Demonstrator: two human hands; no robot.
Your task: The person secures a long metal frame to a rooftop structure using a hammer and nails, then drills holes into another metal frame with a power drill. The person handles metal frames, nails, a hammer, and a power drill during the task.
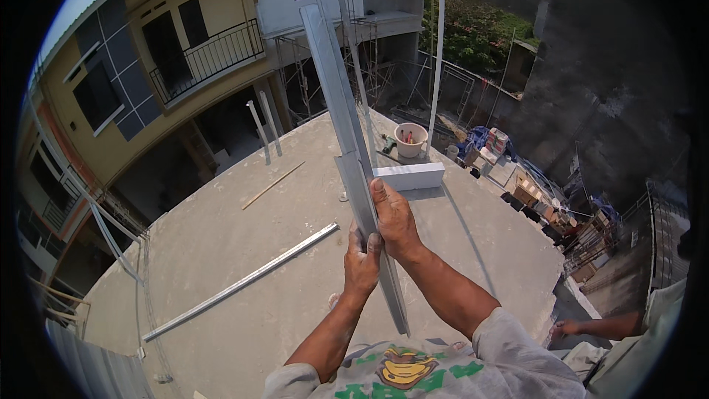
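In front of me I hold a long grey metal channel [330, 81], tilted so that its upper end leans left. It looks like two lengths laid one against the other, with a step where one ends near the middle. My left hand [362, 264] is closed round its lower part, thumb against the metal. Slightly higher, my right hand [396, 223] grips its right side with the thumb pointing up. Below my hands, the channel's lower end comes down close to my shirt.
Another metal channel [244, 281] and a thin wooden stick [273, 185] lie on the concrete slab [221, 222]. A white block [410, 176], a white bucket [411, 149] and a green power drill [388, 143] are farther off. Upright poles rise nearby. Another person's hand [567, 329] rests at the right edge.
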